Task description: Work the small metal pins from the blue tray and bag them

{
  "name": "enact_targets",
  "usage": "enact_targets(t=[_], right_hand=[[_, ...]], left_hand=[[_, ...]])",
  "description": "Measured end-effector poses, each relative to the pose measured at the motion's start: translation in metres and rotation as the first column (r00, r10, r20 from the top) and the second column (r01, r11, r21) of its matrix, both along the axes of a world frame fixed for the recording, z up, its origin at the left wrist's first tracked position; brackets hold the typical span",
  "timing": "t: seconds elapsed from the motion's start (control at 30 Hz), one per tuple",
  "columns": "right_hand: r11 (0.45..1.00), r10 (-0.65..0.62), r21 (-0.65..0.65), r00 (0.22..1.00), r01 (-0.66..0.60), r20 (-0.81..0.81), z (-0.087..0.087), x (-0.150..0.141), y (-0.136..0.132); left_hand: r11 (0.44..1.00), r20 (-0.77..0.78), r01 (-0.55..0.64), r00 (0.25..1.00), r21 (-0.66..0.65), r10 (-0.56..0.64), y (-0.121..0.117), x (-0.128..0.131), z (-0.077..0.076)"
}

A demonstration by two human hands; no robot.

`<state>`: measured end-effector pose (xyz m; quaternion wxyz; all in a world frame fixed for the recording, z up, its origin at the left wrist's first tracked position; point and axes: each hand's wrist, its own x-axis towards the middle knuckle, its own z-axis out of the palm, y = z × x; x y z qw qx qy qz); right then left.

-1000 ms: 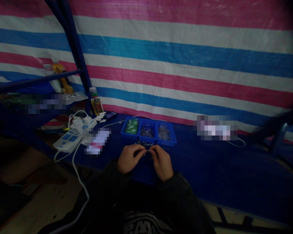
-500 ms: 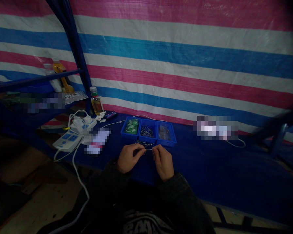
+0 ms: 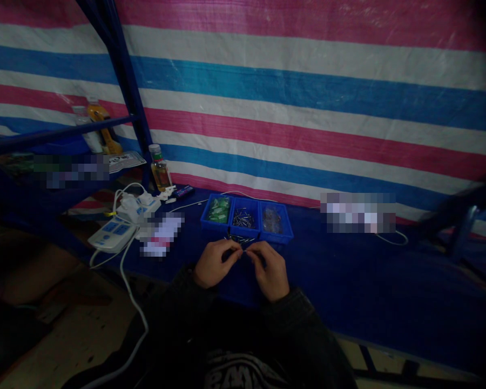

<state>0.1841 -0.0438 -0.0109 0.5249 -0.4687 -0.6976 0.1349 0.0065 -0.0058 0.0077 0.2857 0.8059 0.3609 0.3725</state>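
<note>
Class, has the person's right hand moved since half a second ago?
Yes, slightly: judged against the fixed blue trays, the right hand has its fingertips further left, nearer the left hand.

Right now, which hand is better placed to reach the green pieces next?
Likely the left hand: it sits nearer the left blue bin, where the green pieces lie; the right hand is nearer the right blue bin. Both seem to pinch a tiny piece, so the left must let go first.
</note>
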Motion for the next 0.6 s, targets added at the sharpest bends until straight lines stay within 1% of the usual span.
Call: enact_targets(t=[0.13,0.6], right_hand=[[0.999,0.053,0.009,0.999,-0.053,0.009,0.0003,-0.0018,0.0007],[0.997,0.062,-0.038,0.998,-0.062,-0.007,-0.0024,-0.001,0.001]], left_hand=[[1.0,-0.017,0.016,1.0,0.021,-0.016,-0.0002,0.0001,-0.0015],[0.999,-0.042,0.021,0.999,0.034,-0.02,-0.0005,-0.0003,-0.0007]])
